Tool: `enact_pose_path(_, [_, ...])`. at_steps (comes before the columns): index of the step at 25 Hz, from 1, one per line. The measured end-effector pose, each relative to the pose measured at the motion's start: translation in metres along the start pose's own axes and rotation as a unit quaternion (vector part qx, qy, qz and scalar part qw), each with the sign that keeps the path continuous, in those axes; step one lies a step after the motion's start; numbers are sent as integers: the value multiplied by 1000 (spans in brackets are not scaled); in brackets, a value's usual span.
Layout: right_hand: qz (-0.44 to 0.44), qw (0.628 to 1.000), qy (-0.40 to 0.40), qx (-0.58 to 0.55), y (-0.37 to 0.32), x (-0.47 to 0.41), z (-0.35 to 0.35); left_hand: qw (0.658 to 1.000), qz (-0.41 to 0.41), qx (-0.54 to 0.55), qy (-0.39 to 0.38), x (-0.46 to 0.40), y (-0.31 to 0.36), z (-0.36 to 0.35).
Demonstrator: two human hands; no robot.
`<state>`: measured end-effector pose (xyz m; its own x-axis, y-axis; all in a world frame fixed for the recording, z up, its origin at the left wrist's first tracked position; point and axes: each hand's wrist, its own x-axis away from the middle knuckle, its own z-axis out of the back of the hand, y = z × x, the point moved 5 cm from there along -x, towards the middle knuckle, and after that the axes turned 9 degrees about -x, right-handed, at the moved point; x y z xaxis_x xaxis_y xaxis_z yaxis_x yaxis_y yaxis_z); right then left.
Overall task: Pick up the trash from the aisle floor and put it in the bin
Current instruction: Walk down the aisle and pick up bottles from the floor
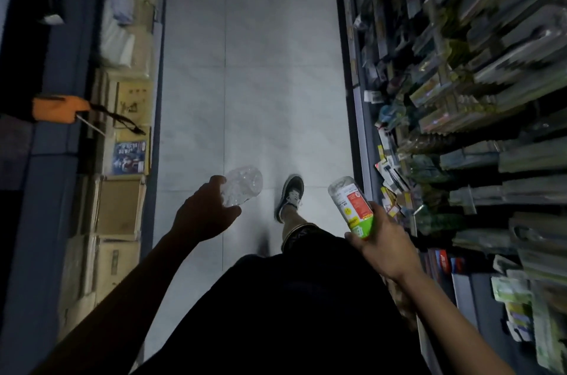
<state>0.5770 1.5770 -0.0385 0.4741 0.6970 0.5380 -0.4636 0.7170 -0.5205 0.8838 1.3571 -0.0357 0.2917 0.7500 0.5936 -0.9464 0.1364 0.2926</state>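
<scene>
Bottles — left hand (204,212) grips clear bottle (242,186) | right hand (383,244) grips labelled bottle (351,201) | shelves (460,98) flank floor (254,67)

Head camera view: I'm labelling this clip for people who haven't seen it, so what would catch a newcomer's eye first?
Probably the two bottles held out over the pale aisle floor: the left hand grips a clear crumpled bottle, and the right hand grips a bottle with a red and green label. Between them one shoe steps forward. Packed shelves fill the right side.
</scene>
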Motion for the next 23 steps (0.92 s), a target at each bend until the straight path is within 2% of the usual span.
enact_pose_path(4, [16, 1000, -15, 0, -60, -111, 45, 999, 43, -6, -28, -68, 21, 50])
enact_pose_path(10, [79, 996, -44, 24, -170, -272, 101, 988, 120, 75, -64, -146, 21, 123])
enact_pose_path(16, [109, 991, -62, 56, -281, -407, 129, 976, 188, 107, -38, -252, -7, 197])
enact_pose_path(19, [103, 992, -51, 54, -334, -466, 140, 975, 196, 106, -24, -326, -14, 255])
enact_pose_path(23, [68, 996, -41, 42, -386, -525, 158, 986, 152, 66, -22, -429, 16, 338])
